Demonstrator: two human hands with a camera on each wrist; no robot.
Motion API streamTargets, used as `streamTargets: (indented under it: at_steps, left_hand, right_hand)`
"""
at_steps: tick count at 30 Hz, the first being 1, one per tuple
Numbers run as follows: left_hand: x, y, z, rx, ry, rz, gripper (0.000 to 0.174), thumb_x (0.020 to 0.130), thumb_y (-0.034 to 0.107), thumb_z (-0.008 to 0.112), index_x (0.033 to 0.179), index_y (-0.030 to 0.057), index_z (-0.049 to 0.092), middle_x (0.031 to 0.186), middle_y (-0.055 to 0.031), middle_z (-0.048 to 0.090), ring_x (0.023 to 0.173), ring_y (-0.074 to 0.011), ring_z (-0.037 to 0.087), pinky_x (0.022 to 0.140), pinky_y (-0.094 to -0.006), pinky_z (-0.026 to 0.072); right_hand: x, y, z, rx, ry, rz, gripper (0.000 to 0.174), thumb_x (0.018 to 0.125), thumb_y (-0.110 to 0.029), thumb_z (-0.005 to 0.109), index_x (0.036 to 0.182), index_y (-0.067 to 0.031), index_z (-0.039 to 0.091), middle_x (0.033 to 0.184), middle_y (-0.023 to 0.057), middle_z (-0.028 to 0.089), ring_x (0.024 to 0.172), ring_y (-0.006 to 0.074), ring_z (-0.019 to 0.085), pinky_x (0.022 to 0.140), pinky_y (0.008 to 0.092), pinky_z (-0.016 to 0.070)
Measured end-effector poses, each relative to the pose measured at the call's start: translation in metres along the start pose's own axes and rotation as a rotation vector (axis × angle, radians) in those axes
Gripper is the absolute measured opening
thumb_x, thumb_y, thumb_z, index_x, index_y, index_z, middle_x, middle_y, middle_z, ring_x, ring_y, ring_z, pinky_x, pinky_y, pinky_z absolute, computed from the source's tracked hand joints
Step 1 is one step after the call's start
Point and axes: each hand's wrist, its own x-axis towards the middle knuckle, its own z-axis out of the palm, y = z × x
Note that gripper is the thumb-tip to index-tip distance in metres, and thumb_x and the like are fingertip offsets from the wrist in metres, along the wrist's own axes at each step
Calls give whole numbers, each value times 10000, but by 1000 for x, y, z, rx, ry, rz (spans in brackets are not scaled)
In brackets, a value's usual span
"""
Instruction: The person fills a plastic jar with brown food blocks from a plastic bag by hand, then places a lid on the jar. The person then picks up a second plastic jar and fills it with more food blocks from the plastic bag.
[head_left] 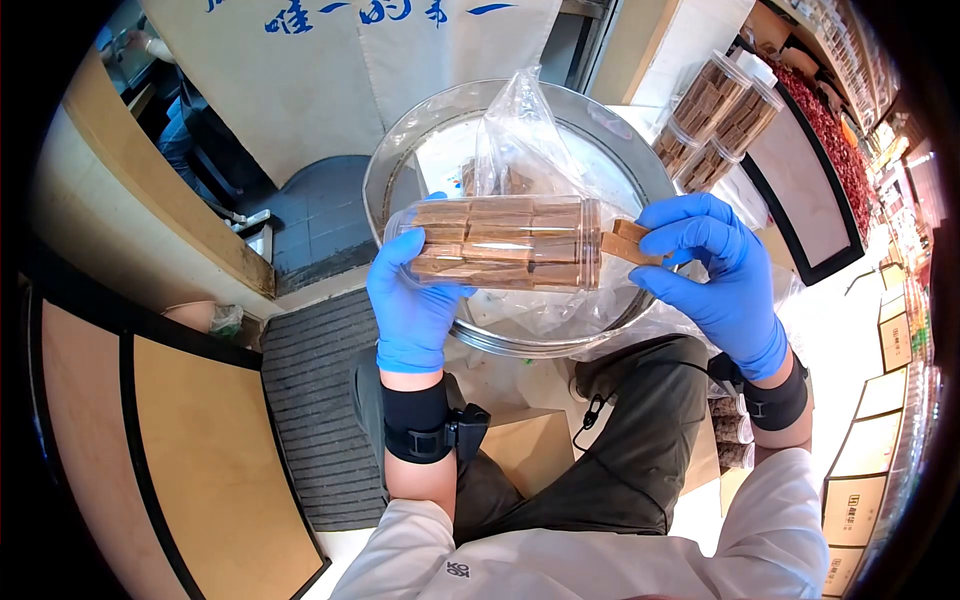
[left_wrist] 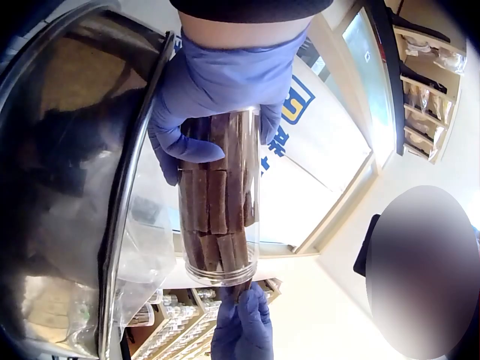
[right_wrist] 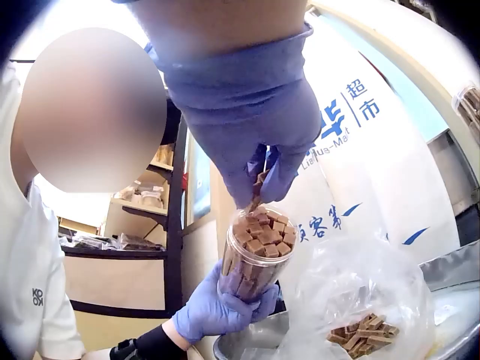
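My left hand [head_left: 412, 315], in a blue glove, grips a clear plastic jar [head_left: 500, 245] near its base. Brown stick-shaped pieces fill the jar in layers, their square ends packed close at the open mouth in the right wrist view. In the head view the jar lies sideways over a round metal basin [head_left: 395, 155], mouth toward my right hand [head_left: 718, 265]. That hand, also gloved, pinches a few brown sticks [head_left: 625, 243] right at the mouth. Inside the basin a clear plastic bag [right_wrist: 360, 281] contains more loose brown sticks [right_wrist: 364, 335].
Filled jars [head_left: 708, 100] stand stacked on the right beyond the basin. A cardboard box [head_left: 530, 450] sits on the floor between the person's legs. More jars [head_left: 733, 430] are beside the right leg. A low partition [head_left: 200, 430] stands at left.
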Motion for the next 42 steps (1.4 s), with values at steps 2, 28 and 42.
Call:
streamTargets:
  at_steps: [2,28,42]
  left_hand:
    - [0,1,0,-4,0,-7,599,753,233,642,1279,-22,515,1253,-184,561,1181,-342,539,1005,-557,446]
    - [-4,-11,12,27,10,-37,544,758,242,629,1238,-3,555,1227,-162,577,1165,-326,544,995,-532,448]
    - [-5,-28,15,26,15,-85,535,789,263,618,1252,4,546,1249,-169,566,1174,-325,538,996,-504,450]
  right_hand:
    - [-1,-2,0,63,-9,141,223,702,-27,812,897,-66,710,1031,83,663,904,185,648,798,289,517]
    - [-16,21,19,580,293,286,183,784,6,742,916,-62,635,1108,63,623,935,100,571,845,248,467]
    - [-18,39,39,964,289,421,274,855,4,682,755,-121,459,889,-6,564,758,75,474,692,218,390]
